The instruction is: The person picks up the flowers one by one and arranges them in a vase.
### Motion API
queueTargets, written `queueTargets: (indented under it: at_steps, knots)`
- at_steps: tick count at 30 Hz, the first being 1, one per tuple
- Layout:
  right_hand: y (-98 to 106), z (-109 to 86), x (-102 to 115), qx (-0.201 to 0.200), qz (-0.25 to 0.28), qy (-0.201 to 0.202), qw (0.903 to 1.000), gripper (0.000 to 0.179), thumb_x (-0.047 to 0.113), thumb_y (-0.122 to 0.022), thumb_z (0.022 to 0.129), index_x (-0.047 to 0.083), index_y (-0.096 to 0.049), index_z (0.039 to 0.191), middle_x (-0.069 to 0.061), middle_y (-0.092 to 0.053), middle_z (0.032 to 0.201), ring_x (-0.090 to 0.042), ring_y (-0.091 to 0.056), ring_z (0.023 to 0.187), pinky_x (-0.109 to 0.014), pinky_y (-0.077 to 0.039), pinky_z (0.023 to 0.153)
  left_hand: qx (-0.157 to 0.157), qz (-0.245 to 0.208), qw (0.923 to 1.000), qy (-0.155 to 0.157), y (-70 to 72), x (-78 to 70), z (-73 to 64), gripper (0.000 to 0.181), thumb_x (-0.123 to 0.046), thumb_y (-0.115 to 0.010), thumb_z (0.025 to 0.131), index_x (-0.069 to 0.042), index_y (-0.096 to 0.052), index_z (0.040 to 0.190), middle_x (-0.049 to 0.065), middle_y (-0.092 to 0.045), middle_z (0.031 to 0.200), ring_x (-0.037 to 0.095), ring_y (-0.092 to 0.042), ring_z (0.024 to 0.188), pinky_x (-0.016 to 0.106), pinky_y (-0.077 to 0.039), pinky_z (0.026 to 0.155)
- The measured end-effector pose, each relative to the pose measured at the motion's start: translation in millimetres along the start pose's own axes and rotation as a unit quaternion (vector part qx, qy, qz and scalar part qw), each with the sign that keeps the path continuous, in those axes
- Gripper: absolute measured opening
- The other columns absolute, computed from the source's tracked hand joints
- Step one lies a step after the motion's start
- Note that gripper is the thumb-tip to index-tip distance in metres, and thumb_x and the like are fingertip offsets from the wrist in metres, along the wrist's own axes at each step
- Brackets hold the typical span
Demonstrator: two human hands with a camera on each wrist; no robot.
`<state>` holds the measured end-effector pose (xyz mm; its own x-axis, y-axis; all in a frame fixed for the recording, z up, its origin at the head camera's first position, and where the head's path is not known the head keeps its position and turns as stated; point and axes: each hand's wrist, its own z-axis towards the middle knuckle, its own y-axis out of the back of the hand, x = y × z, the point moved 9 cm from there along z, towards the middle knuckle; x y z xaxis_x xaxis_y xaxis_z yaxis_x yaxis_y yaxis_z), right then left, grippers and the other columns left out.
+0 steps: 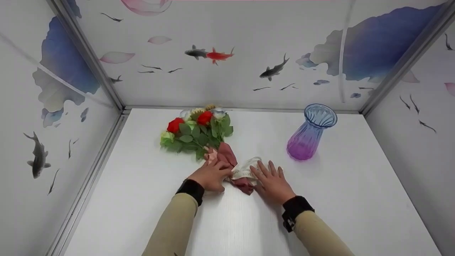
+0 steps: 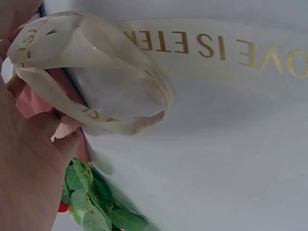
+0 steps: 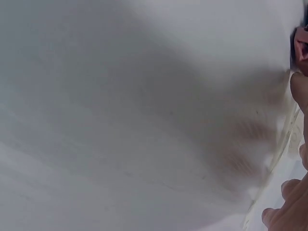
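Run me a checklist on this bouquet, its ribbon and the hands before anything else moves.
1. Left hand holding the wrap: ok.
2. Right hand gripping the ribbon: not ok, it is spread over it with nothing pinched.
3. Ribbon lying flat, without loops: not ok, the left wrist view shows it curling into a loop.
4. Knot secured around the wrap: cannot tell, no view shows it clearly.
5. Flowers clear of both hands: ok.
6. Vase apart from the ribbon: ok.
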<state>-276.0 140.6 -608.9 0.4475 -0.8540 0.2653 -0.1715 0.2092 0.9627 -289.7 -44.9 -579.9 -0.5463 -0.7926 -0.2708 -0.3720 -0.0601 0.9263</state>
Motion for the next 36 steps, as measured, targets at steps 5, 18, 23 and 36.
queueTargets:
  at_steps: [5, 18, 23, 36]
  knots:
    - [-5, -0.4, 4, 0.02, 0.005, 0.005, 0.9998, 0.064, 0.037, -0.056, 0.105, 0.026, -0.03, 0.162, -0.01, -0.021, 0.169, -0.047, -0.013, 0.154, -0.07, -0.012, 0.119, -0.001, 0.023, 0.9997, -0.008, -2.1, -4.0, 3.4, 0.044, -0.025, -0.071, 0.083, -0.028, -0.066, 0.127, 0.0, -0.05, 0.141, 0.032, -0.034, 0.146, 0.064, -0.015, 0.121]
    - [-9, -6.6, 10, 0.029, 0.032, 0.038, 0.9984, 0.059, 0.034, -0.057, 0.105, 0.019, -0.039, 0.159, -0.013, -0.032, 0.165, -0.044, -0.022, 0.153, -0.063, -0.018, 0.121, 0.002, 0.032, 0.9993, -0.022, -1.6, -6.1, 2.5, 0.052, -0.008, -0.062, 0.08, -0.024, -0.064, 0.13, 0.003, -0.049, 0.14, 0.039, -0.025, 0.152, 0.054, -0.017, 0.125]
    - [-3, -8.9, 12, -0.007, 0.03, 0.066, 0.9974, 0.055, 0.024, -0.059, 0.104, 0.013, -0.043, 0.156, -0.017, -0.038, 0.161, -0.046, -0.034, 0.147, -0.063, -0.029, 0.117, -0.009, 0.035, 0.9991, -0.022, 1.3, -3.5, -4.3, 0.049, 0.003, -0.057, 0.088, -0.023, -0.064, 0.129, 0.004, -0.049, 0.136, 0.042, -0.024, 0.152, 0.054, -0.019, 0.124]
    - [17, -20.4, 19, -0.074, 0.059, 0.146, 0.9848, 0.075, -0.003, -0.063, 0.096, 0.015, -0.032, 0.161, -0.007, -0.03, 0.167, -0.03, -0.065, 0.117, -0.046, -0.054, 0.095, -0.094, 0.062, 0.9914, -0.067, 5.9, 6.2, -24.7, 0.035, 0.007, -0.06, 0.096, -0.019, -0.066, 0.119, 0.011, -0.053, 0.132, 0.049, -0.035, 0.144, 0.062, -0.031, 0.116]
